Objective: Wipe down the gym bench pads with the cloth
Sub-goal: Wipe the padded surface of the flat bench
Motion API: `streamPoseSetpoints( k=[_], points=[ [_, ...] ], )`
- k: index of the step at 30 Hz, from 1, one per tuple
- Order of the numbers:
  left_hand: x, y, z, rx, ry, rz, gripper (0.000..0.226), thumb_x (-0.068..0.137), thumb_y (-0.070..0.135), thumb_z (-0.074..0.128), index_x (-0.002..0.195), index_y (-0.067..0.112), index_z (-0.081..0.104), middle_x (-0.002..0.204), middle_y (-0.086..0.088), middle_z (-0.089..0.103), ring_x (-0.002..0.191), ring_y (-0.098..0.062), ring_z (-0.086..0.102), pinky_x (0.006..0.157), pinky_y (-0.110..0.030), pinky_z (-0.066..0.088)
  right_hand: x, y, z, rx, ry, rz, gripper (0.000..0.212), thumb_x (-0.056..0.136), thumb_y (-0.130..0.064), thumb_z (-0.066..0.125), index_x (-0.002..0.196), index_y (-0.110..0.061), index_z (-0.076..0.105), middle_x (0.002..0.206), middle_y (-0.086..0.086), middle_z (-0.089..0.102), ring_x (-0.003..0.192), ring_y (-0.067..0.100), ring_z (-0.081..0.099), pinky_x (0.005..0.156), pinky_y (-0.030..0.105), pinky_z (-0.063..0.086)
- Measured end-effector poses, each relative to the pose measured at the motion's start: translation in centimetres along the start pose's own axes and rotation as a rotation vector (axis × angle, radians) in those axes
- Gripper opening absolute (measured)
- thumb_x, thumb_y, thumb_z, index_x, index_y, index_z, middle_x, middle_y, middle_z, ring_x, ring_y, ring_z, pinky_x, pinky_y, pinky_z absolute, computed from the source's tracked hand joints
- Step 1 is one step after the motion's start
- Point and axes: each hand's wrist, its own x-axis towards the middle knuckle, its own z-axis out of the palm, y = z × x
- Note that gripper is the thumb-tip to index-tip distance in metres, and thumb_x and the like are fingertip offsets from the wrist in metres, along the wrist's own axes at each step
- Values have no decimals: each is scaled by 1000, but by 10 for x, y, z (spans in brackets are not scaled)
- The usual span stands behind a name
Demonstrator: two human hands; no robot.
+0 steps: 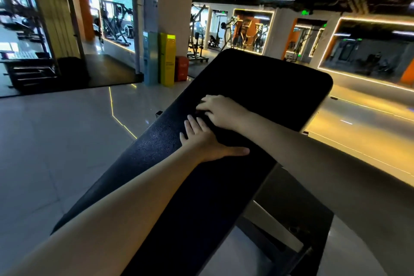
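Observation:
A long black gym bench pad (257, 78) runs away from me, tilted up and to the right. My left hand (201, 139) lies flat on the pad near its middle, fingers straight and thumb spread out to the right. Just beyond it, my right hand (221, 111) rests on the pad with bent fingers over a small dark cloth (200, 111). The cloth is nearly the same colour as the pad and only a bit of it shows under the fingertips. The two hands almost touch.
The bench's dark metal frame (291, 219) shows below the pad at the right. Pale tiled floor (67, 141) lies to the left. A pillar with a yellow box (167, 58), a blue panel and a red box (181, 68) stands behind. Gym machines (197, 40) fill the background.

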Motion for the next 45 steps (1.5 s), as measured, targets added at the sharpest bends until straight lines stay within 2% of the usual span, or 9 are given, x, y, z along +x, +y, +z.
streamPoseSetpoints(
  k=[7, 13, 17, 23, 26, 29, 34, 38, 45],
  points=[
    [4, 2, -4, -10, -60, -35, 160, 50, 87, 66, 145, 4, -32, 153, -16, -38, 144, -29, -30, 120, -52, -6, 12, 70, -39, -48, 92, 135, 45, 94, 1, 40, 131, -18, 57, 140, 7, 47, 130, 25, 41, 104, 34, 36],
    [11, 4, -18, -62, -59, -8, 152, 55, 79, 72, 151, 0, -16, 159, -25, -17, 148, -40, -10, 120, -55, 6, 8, 73, -60, 362, 220, 256, 41, 90, -11, 63, 130, -18, 59, 136, 1, 55, 123, 18, 51, 97, 16, 34],
    [23, -3, -56, -622, 226, 308, 114, 57, 56, 85, 148, 17, 29, 142, -6, 48, 132, -25, 45, 109, -46, 41, -13, 49, -83, 723, 192, 150, 57, 81, -8, 73, 132, -26, 56, 126, -4, 57, 113, 9, 53, 87, 10, 40],
    [6, -5, -95, -896, 102, 581, 26, 74, 25, 81, 97, 22, 70, 100, -4, 73, 98, -23, 69, 93, -44, 53, -39, 26, -104, 1096, 18, 167, 52, 81, -8, 71, 130, -21, 57, 123, 6, 61, 105, 16, 61, 75, 17, 54],
    [2, 1, -99, -975, -28, 610, 20, 81, 13, 69, 101, 15, 68, 97, -4, 74, 96, -20, 70, 87, -35, 55, -50, 27, -116, 1294, -123, 280, 38, 89, -27, 62, 121, -7, 60, 110, 13, 68, 91, 21, 69, 72, 27, 59],
    [0, 11, -104, -925, -58, 626, 19, 85, 1, 65, 98, 14, 64, 95, -3, 72, 97, -19, 68, 89, -35, 55, -61, 38, -129, 1155, -181, 399, 33, 89, -34, 61, 109, -9, 63, 91, 7, 71, 80, 20, 69, 60, 22, 54],
    [0, 27, -102, -853, -165, 621, 16, 79, 14, 70, 92, 17, 62, 82, 4, 72, 84, -14, 69, 75, -27, 56, -79, 68, -138, 1007, -201, 357, 19, 84, -6, 64, 101, -13, 65, 97, 5, 69, 84, 13, 67, 66, 21, 51],
    [7, 38, -102, -850, -302, 573, 22, 76, 26, 69, 95, 16, 64, 92, -3, 71, 90, -17, 68, 85, -34, 56, -85, 88, -149, 1003, -138, 403, 27, 83, -8, 65, 109, -12, 63, 103, 5, 68, 91, 18, 67, 76, 30, 55],
    [61, 55, -78, -562, 345, 367, 24, 86, 12, 71, 95, 18, 50, 89, 4, 59, 90, -15, 58, 77, -28, 46, -57, 112, -110, 349, 353, 467, 26, 83, -12, 70, 108, -13, 60, 113, 8, 59, 108, 23, 56, 79, 27, 43]
  ],
)
